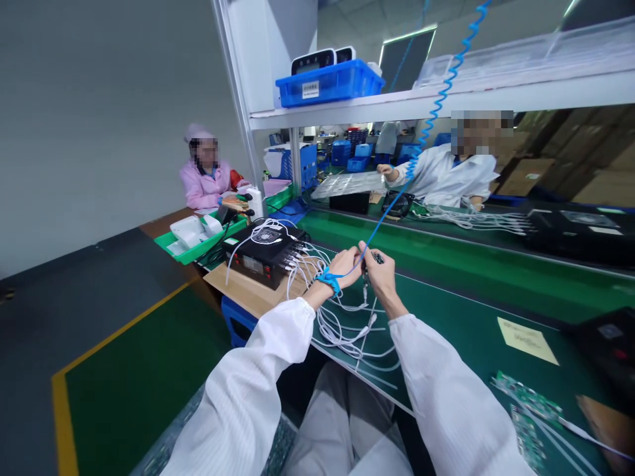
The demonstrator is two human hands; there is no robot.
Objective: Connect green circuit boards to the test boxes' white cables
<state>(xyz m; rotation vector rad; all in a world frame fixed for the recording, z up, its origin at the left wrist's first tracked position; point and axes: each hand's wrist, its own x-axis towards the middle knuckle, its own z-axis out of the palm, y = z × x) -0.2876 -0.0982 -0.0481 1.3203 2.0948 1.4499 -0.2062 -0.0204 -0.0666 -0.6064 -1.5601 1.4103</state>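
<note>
My right hand (383, 274) is closed on a small circuit board (378, 258), dark with shiny parts, that shows between its fingers. My left hand (346, 266) wears a blue wrist strap (329, 280) and meets the right at the fingertips. Its fingers are pinched together, and what lies in them is hidden. Just below the hands hangs a white cable plug (366, 297); whether it is joined to the board I cannot tell. Loops of white cable (337, 334) lie on the green mat (446, 330) under my wrists.
At left, a black box (260, 254) with many white leads stands on cardboard. Loose green circuit boards (530, 396) and a yellow note (527, 340) lie at right. A coiled blue cord (439, 99) hangs overhead. Co-workers sit at far left and across the bench.
</note>
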